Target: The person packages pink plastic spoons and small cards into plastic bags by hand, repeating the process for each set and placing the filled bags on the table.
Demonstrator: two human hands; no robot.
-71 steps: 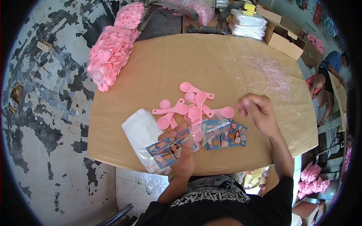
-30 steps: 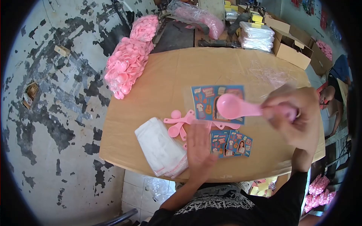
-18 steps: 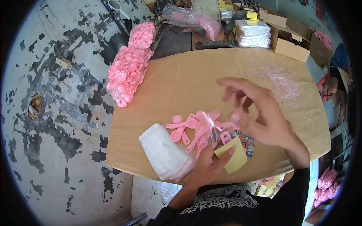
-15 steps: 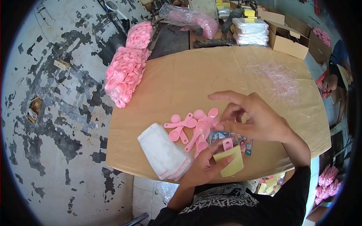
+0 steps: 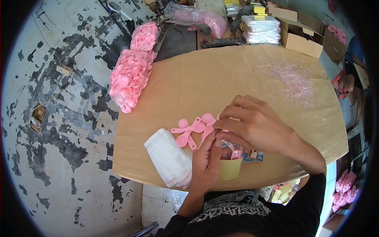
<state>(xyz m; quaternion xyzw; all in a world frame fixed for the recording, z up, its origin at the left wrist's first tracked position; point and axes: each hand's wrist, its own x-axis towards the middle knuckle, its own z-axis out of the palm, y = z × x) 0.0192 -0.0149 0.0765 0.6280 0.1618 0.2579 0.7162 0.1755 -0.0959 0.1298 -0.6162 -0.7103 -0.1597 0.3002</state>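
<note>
My left hand [image 5: 206, 160] is closed, pinching the upper part of a clear plastic bag [image 5: 229, 146]. My right hand [image 5: 256, 124] reaches in from the right, its fingertips pressed together against the left fingertips at the bag's top edge. Inside the bag are a yellow card [image 5: 230, 170] and a pink spoon [image 5: 236, 154], the spoon partly hidden. Just beyond the hands lies a loose group of pink measuring spoons [image 5: 191, 128]. Printed blue cards [image 5: 253, 155] lie to the right of the bag. A stack of white plastic bags [image 5: 167, 158] rests left of my left hand.
Brown paper covers the table [image 5: 189, 83]. Bags of pink scoops [image 5: 132, 79] stand at its left edge. Thin clear strips [image 5: 292, 81] are scattered at the right. Behind are stacked clear packets [image 5: 261, 29] and a cardboard box [image 5: 302, 41]. Another person [image 5: 351, 75] sits at far right.
My right hand has come down and left to meet the left hand. The left hand has moved up, and the yellow card now hangs more upright, slightly further left.
</note>
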